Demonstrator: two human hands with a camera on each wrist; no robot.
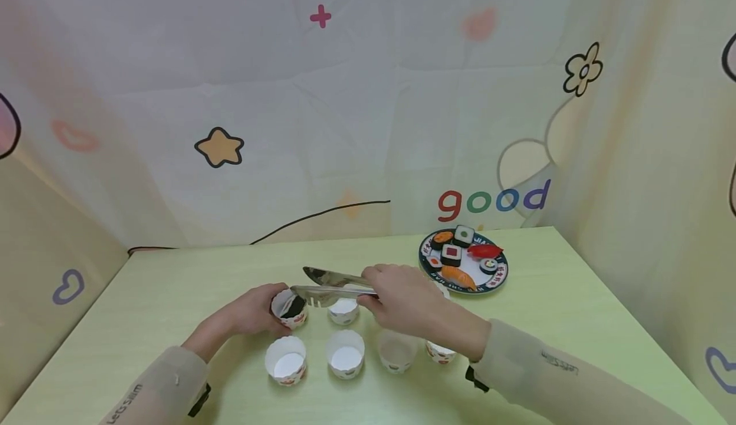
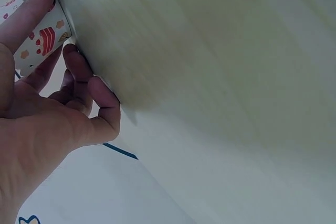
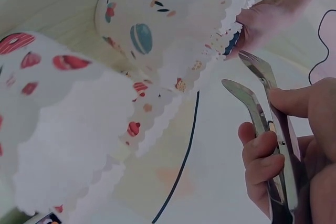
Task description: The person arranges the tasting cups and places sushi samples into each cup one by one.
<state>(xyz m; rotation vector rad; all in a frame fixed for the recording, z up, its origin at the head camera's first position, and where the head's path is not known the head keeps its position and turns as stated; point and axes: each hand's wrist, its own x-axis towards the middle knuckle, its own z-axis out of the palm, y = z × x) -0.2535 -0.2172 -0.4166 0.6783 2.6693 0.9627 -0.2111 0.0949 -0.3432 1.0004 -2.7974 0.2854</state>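
1. Both hands are occupied: the left hand (image 1: 255,310) grips a paper cup (image 1: 296,321), and the right hand (image 1: 402,300) grasps metal tongs (image 1: 339,291), their two arms spread apart at the tips.
2. Only the head view shows a dark piece (image 1: 294,308) inside that cup; the left wrist view gives the printed outer wall with fingers against it, and the right wrist view brings out one toothed tip and one rounded tip.
3. Relative to the sushi plate (image 1: 489,284), the gripped cup sits well to the left and nearer the person; the tongs reach between the two hands, also left of the plate.
4. Lengthwise, the tongs run roughly sideways, tips pointing left, away from the plate and toward the cup. Whether the toothed tip touches the rim is hard to tell.
5. More white cups (image 1: 346,365) stand left of the plate, nearer the person.
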